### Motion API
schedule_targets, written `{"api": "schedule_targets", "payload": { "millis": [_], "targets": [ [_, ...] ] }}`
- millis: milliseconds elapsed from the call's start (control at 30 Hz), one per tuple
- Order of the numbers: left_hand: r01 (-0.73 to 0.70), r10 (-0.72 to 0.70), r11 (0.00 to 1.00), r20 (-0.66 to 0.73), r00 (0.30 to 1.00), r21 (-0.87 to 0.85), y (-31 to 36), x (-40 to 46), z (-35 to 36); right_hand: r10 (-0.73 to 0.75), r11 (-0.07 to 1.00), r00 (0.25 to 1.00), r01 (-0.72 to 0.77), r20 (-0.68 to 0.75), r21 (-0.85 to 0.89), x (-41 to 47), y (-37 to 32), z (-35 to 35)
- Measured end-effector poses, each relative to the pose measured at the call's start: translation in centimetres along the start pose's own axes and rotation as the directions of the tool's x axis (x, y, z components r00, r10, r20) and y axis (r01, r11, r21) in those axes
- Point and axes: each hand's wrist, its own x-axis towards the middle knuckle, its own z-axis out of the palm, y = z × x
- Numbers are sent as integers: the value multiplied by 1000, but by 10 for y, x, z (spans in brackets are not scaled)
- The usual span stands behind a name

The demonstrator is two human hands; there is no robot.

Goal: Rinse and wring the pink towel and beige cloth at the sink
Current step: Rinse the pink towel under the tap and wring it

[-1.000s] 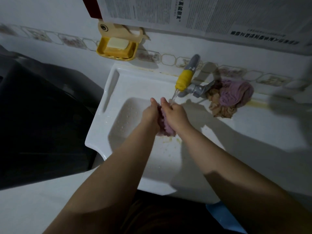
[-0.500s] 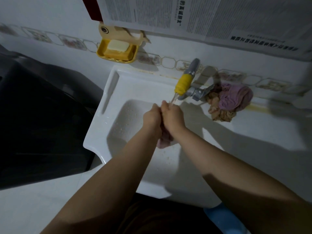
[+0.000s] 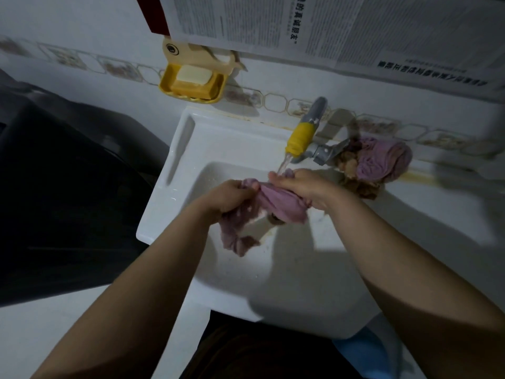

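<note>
Fingers of left hand (image 3: 226, 196) and right hand (image 3: 306, 188) clench pink towel (image 3: 276, 203) stretched between them.

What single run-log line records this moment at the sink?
stage: rinsing | left hand: grips towel | right hand: grips towel | tap: running | sink: towel over basin

- The pink towel (image 3: 276, 202) is a wet, bunched, mauve-pink cloth stretched over the sink basin (image 3: 207, 138), just under the water stream. One end hangs down in a twisted, crumpled tail towards the basin floor.
- The beige cloth (image 3: 352, 173) lies crumpled on the sink's back ledge, just beside the tap, brownish and mottled.
- A second pink cloth (image 3: 382, 160) sits heaped on top of it, wrinkled into a rounded lump.
</note>
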Motion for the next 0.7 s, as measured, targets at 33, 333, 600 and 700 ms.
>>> {"api": "schedule_targets", "payload": {
  "millis": [33,333,600,700],
  "targets": [
    [-21,16,994,-46,999,-107,-1,3,-3,-8,999,995,14,100,-52,-2,6,-5],
    [-87,-33,907,-275,961,-413,1,17,17,-1,814,1000,-14,26,581,4,38,9],
    [143,-342,678,-137,930,-721,16,15,56,-114,961,927,195,-357,198,0,2,71],
    [188,-341,695,-88,936,-694,18,14,72,-149,985,880,94,-451,-142,10,-15,54]
  ]
}}
